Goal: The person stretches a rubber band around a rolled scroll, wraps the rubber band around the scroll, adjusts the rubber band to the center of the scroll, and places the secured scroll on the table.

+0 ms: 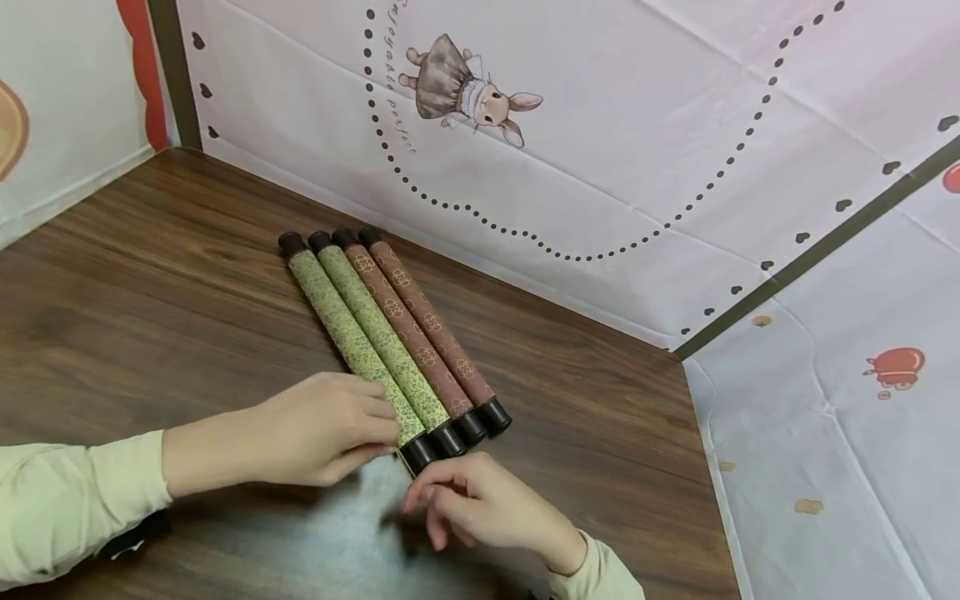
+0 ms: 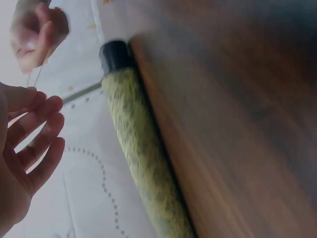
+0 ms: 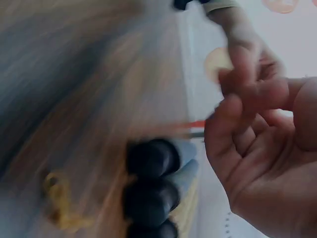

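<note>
My left hand [image 1: 333, 429] is over the lower end of the nearest green patterned scroll [image 1: 330, 308]. Its thumb and index finger pinch a thin yellow band [image 2: 37, 77], whose strands stretch across to my right hand [image 1: 487, 504]. The right hand has its fingers curled at the band's other end, just below the black end knobs. A second green scroll [image 1: 386, 337] and two reddish-brown flowered scrolls [image 1: 397, 312] lie alongside in a slanted row, all rolled up. In the right wrist view the black knobs [image 3: 151, 158] show below the hands.
A yellow clump of band or cord [image 3: 62, 203] lies on the wooden table [image 1: 187, 333], blurred. Behind the scrolls stands a pale wall sheet [image 1: 600, 150] printed with a rabbit. Another printed sheet [image 1: 840, 433] borders the table on the right.
</note>
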Tool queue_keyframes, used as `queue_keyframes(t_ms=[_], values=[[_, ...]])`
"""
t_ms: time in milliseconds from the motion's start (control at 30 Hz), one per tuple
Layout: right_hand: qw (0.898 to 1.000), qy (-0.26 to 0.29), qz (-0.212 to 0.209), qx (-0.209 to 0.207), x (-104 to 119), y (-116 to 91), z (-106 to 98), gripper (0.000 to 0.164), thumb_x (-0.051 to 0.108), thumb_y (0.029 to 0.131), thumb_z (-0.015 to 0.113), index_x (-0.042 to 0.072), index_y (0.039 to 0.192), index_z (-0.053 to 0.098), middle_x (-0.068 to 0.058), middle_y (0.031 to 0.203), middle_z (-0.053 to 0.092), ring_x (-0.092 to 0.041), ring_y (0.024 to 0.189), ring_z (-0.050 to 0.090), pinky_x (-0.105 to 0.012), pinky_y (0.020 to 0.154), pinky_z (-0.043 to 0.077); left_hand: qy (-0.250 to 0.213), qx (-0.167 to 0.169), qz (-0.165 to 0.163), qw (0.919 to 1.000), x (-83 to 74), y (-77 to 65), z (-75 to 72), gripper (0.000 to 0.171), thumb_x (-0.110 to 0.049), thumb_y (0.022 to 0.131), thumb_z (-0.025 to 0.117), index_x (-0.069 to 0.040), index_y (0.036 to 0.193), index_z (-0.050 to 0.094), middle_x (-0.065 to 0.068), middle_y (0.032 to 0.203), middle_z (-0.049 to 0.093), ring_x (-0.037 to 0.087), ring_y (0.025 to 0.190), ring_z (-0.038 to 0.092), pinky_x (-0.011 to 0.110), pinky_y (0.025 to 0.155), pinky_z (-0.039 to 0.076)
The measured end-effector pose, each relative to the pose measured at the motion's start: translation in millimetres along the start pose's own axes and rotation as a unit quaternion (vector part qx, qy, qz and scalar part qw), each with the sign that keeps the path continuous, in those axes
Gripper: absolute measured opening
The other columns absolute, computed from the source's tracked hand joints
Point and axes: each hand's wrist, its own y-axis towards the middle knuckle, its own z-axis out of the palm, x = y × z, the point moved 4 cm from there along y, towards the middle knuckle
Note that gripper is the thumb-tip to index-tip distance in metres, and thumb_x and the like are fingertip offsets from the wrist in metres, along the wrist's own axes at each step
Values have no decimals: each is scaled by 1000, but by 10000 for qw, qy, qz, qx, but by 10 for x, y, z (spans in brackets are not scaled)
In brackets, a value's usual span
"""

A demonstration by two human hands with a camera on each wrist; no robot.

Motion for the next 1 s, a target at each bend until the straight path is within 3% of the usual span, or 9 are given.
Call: queue_keyframes(t_ms=[167,300,400,467,533,600,733,833,1000], values=[[9879,1218,-647,714,86,15,38,34,-1,98,49,-3,130,58,-32,102,69,-1,42,55,-30,37,46,204,244,456,9985,-101,19,98,21,-24,73,76,-28,76,55,-16,72,55,3,69,47,19,64,44],[9691,1654,-1568,940,214,13,79,34,-13,84,65,-18,118,60,-37,116,61,-20,69,72,-32,62,60,211,455,609,9969,-142,11,172,21,-26,73,75,-27,78,55,-15,73,54,5,69,47,21,64,44],[9645,684,-2334,1029,305,-1,152,27,-11,79,71,-16,106,67,-28,112,67,-22,95,72,-33,86,60,162,504,585,9969,-129,9,183,20,-25,74,74,-26,77,54,-15,72,54,5,68,47,21,62,42],[9644,-145,-2404,1095,318,-14,222,20,-3,83,72,-7,102,72,-17,105,72,-4,94,68,-22,85,58,162,383,560,9976,-101,9,154,21,-25,73,74,-26,77,53,-15,72,53,5,67,46,20,60,41],[9657,-1078,-2140,996,297,-32,274,15,12,87,73,5,101,75,-4,96,75,13,83,60,-11,77,55,254,128,571,9980,-69,5,95,20,-24,72,73,-26,76,53,-15,71,52,4,67,44,19,59,40],[9721,-1618,-1564,655,237,-41,269,12,22,90,71,13,97,75,4,86,75,20,67,53,-6,62,51,338,-179,581,9976,-36,4,16,19,-22,71,70,-24,74,52,-13,73,52,5,68,44,19,59,40],[9676,-2358,-152,-895,124,-64,32,20,31,84,76,17,98,74,10,75,73,13,54,54,-6,51,46,345,-440,936,9940,-75,15,-80,17,-21,69,69,-22,76,54,-8,92,64,8,79,51,20,68,46],[9417,-2820,509,-1762,109,-78,-131,32,30,81,79,15,109,74,8,80,75,9,58,59,-8,56,46,101,-151,1439,9894,-251,25,-25,21,-24,69,72,-23,82,56,-8,105,67,7,86,53,17,71,46],[8859,-3819,709,-2536,176,-54,-135,38,41,79,79,16,109,75,6,81,76,0,56,61,-20,54,47,-443,377,1826,9815,-560,30,128,24,-27,72,74,-25,82,52,-14,82,52,1,72,48,11,55,31]])
